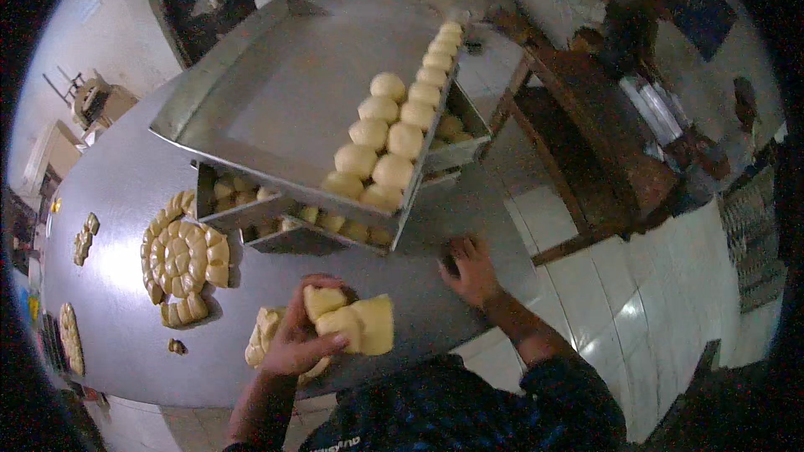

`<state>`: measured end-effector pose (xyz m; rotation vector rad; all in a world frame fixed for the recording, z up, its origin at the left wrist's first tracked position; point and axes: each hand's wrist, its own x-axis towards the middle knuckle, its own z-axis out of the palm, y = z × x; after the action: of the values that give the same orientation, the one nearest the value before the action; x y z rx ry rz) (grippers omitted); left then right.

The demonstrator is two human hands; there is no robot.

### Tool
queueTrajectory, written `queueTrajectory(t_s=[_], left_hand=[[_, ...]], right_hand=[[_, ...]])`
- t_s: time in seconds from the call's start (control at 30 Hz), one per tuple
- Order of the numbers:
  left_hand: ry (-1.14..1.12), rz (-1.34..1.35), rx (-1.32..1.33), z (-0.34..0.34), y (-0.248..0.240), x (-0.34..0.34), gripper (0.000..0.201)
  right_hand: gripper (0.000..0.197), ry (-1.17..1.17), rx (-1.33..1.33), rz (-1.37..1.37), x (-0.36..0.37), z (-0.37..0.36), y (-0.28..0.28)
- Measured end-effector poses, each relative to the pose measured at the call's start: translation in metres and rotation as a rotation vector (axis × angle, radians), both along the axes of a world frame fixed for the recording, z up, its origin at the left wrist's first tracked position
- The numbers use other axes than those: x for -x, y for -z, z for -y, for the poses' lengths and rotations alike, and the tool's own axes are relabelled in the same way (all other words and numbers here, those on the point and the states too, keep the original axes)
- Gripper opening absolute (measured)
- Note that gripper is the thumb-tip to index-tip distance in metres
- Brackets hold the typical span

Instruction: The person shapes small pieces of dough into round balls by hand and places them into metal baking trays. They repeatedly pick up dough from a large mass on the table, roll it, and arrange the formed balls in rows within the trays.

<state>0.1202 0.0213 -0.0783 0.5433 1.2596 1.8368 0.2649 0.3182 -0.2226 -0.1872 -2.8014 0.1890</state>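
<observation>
My left hand [293, 339] is closed round several pale dough pieces [373, 326], which stick out past the thumb and fingers. Below and beside it, more dough [265, 335] lies on the metal table near the front edge. My right hand [472, 274] rests on the tabletop further right, its fingers curled down. What is under that palm, if anything, is hidden. Ahead of both hands, a large metal tray [243, 88] sits on top of other trays. Two rows of round dough balls [404, 141] run along its right side.
Cut dough pieces [180, 255] form a round cluster on the table [109, 331] at left, with a small scrap [176, 346] nearby. Lower trays [243, 211] holding dough balls jut out beneath the top one. A wooden shelf stand [578, 159] stands right of the table on the tiled floor.
</observation>
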Motion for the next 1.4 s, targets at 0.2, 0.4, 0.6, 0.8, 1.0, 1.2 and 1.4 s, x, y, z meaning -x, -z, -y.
queueTrajectory(t_s=[0.2, 0.4, 0.6, 0.8, 1.0, 1.2, 1.4], left_hand=[[-0.438, -0.048, -0.049, 0.049, -0.008, -0.014, 0.077], [-0.459, -0.084, -0.041, 0.037, -0.006, -0.027, 0.071], [-0.412, -0.263, -0.178, 0.045, -0.006, -0.023, 0.063], [-0.352, -0.403, -0.217, 0.064, 0.003, -0.032, 0.052], [-0.323, -0.448, 0.107, 0.086, 0.03, -0.024, 0.042], [-0.817, -0.181, 0.152, 0.184, 0.038, -0.005, 0.05], [-0.607, -0.108, 0.247, 0.165, 0.039, -0.017, 0.056]], right_hand=[[0.042, 0.085, 0.87, 0.162, 0.033, -0.09, -0.098], [0.036, -0.257, 0.688, -0.857, 0.193, -0.074, -0.279], [0.026, -0.051, 0.351, -0.507, 0.221, -0.087, -0.274], [0.038, -0.542, 0.496, -0.365, 0.078, 0.108, -0.211], [0.033, -0.303, 1.289, 0.142, 0.029, 0.162, -0.13], [0.035, 0.057, 0.552, 0.046, -0.025, 0.115, -0.046], [0.033, 0.335, -0.043, -0.178, 0.064, 0.088, 0.007]])
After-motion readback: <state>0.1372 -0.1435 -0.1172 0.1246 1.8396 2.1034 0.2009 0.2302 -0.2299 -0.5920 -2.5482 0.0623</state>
